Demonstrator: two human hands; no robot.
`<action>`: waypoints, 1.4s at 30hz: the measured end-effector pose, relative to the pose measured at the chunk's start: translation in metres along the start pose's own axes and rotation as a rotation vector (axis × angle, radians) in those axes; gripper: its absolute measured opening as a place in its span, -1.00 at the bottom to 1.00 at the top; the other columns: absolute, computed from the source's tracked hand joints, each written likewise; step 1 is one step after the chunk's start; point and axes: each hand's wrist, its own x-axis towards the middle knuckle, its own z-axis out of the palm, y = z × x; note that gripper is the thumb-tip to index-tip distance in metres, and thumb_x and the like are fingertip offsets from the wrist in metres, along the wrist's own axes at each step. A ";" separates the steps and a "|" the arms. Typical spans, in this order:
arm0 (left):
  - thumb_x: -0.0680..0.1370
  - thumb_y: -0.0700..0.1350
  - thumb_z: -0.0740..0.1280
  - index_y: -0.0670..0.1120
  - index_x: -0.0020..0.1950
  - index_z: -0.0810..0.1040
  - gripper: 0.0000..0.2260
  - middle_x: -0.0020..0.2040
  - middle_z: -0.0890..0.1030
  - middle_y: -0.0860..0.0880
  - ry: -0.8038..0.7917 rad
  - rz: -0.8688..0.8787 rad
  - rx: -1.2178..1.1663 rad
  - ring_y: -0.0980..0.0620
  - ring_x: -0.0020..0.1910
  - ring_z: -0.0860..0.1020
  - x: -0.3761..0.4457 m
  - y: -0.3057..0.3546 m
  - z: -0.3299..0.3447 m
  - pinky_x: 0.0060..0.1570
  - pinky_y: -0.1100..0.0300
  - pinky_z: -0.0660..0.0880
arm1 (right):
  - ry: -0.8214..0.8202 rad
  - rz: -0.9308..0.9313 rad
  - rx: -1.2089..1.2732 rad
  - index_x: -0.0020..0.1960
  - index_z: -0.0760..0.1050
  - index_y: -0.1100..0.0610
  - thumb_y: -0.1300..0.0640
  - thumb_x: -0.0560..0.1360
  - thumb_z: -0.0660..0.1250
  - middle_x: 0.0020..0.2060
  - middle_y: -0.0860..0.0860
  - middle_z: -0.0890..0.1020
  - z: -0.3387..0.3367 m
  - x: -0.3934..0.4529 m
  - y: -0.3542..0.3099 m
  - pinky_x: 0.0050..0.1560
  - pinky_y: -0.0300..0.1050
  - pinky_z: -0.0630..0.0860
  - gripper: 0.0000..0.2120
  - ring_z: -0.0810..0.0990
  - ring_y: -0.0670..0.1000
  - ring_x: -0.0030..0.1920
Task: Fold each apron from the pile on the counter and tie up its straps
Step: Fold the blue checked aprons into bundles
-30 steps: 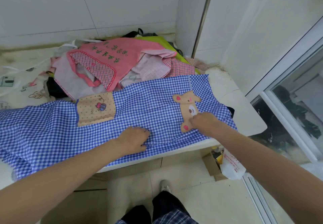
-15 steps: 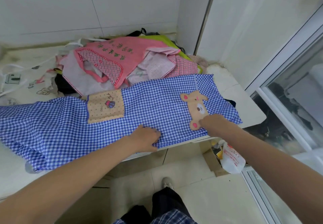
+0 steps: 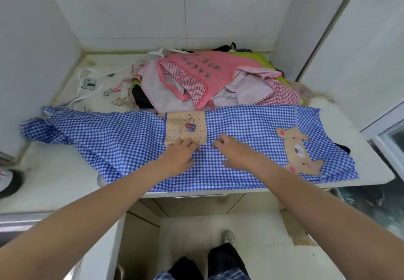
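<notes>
A blue gingham apron (image 3: 244, 126) lies spread across the front of the white counter (image 3: 54, 183), with a beige pocket (image 3: 185, 128) in its middle and a bear patch (image 3: 300, 150) at its right. My left hand (image 3: 179, 154) rests palm down on the cloth at the pocket's lower edge. Beside it, my right hand (image 3: 235, 150) lies on the cloth just right of the pocket, fingers curled. Whether either hand pinches the fabric I cannot tell. Behind the apron sits the pile of aprons (image 3: 209, 83), pink and red-checked on top. The blue apron's left end is bunched.
White straps and a cream printed cloth (image 3: 91, 87) lie at the back left of the counter. Tiled walls close the counter on the left, back and right. A glass door (image 3: 391, 131) stands at the right. A dark round object (image 3: 11, 181) sits at the left edge.
Both hands have moved from the apron's near edge and bear patch toward the middle, beside the beige pocket. The view has swung left, so more of the counter's left side shows.
</notes>
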 end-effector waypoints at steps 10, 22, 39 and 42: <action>0.57 -0.15 0.29 -0.16 0.22 0.46 -0.76 0.14 0.54 -0.12 -0.161 -0.448 -0.767 -0.01 0.04 0.52 -0.097 -0.113 0.006 0.06 0.19 0.46 | -0.391 -0.163 -0.205 0.48 0.13 0.22 0.18 0.46 0.42 0.34 0.14 0.32 -0.015 0.092 -0.116 0.13 -0.04 0.50 -0.30 0.47 0.14 0.21; 0.56 -0.30 0.23 -0.23 0.03 0.44 -0.93 -0.14 0.50 -0.14 0.610 -1.248 -1.275 -0.04 -0.22 0.50 -0.129 -0.241 0.000 -0.03 0.07 0.54 | 0.042 -0.269 0.069 0.33 0.29 0.23 0.11 0.60 0.17 0.36 0.21 0.23 -0.085 0.210 -0.175 0.21 0.04 0.41 -0.65 0.38 0.17 0.24; 0.55 -0.19 0.31 -0.09 0.35 0.44 -0.64 0.26 0.34 -0.15 0.431 -0.947 -0.477 -0.12 0.14 0.45 -0.112 -0.313 -0.011 0.14 0.16 0.33 | 0.340 -0.215 0.862 -0.30 0.23 0.13 0.27 0.53 0.18 -0.41 -0.03 0.28 -0.097 0.291 -0.274 -0.39 -0.26 0.20 -0.75 0.23 -0.08 -0.40; 0.58 -0.18 0.27 -0.20 0.25 0.52 -0.74 0.24 0.37 -0.18 0.363 -0.905 -0.386 -0.16 0.18 0.42 -0.096 -0.319 -0.026 0.14 0.15 0.30 | 0.450 -0.255 1.021 -0.32 0.13 0.09 0.31 0.51 0.17 -0.41 0.01 0.21 -0.111 0.288 -0.256 -0.39 -0.26 0.19 -0.68 0.14 -0.07 -0.40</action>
